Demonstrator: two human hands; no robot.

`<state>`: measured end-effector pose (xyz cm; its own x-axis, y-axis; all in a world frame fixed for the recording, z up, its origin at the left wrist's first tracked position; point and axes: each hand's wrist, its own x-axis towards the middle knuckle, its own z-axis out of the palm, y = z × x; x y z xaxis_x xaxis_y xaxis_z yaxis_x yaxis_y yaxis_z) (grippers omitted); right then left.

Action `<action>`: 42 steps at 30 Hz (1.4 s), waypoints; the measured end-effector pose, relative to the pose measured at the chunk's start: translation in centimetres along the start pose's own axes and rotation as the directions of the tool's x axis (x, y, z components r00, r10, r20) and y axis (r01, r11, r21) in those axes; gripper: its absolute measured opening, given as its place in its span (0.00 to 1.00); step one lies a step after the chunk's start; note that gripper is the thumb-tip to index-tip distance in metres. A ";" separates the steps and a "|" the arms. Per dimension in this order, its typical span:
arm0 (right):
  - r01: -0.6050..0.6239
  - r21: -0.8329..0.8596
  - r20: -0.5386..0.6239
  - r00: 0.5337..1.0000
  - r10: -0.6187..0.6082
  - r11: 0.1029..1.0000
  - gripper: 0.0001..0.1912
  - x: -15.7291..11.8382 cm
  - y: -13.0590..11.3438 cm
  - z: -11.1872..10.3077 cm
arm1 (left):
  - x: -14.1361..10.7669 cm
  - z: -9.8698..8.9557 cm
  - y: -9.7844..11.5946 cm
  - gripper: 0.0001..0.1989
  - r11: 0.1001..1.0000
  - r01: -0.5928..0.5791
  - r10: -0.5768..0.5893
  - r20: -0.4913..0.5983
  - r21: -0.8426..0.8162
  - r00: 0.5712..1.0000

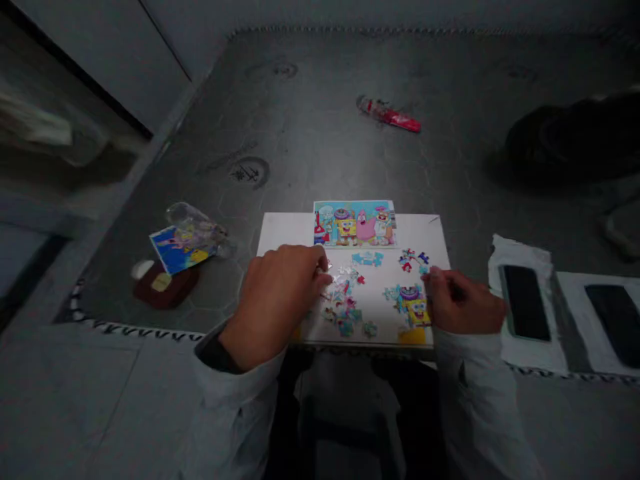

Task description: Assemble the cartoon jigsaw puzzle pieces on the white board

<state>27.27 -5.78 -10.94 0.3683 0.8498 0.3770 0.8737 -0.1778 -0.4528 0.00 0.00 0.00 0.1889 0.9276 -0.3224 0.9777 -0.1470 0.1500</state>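
A white board (290, 230) lies on the grey tabletop with a cartoon picture card (355, 224) at its far edge. My left hand (285, 290) is over the board's left part, thumb and forefinger drawn near each other beside loose puzzle pieces (345, 303); what it may hold is too small to tell. At the board's right edge my right hand (465, 300) pinches at a small blue piece (424, 271), its fingers closed. Joined pieces with a yellow figure (414, 307) lie left of that hand. A light blue joined strip (367, 259) rests below the card.
A red wrapped item (390, 115) lies farther back. At the left are a clear plastic packet (197, 230), a blue picture card (175, 253) and a brown object (165, 287). Two phones (525, 302) (615, 323) lie at the right, near a dark object (565, 143).
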 end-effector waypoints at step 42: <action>0.001 -0.014 0.011 1.000 -0.001 1.000 0.28 0.1 0.1 -0.3 | 0.7 0.8 1.3 0.12 0.991 0.105 -0.101 0.051 -0.085 0.994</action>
<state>27.42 -5.86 -10.72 0.3643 0.8554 0.3682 0.8782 -0.1839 -0.4416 1.45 0.13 -0.81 0.0935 0.9188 -0.3835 0.9808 -0.0187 0.1943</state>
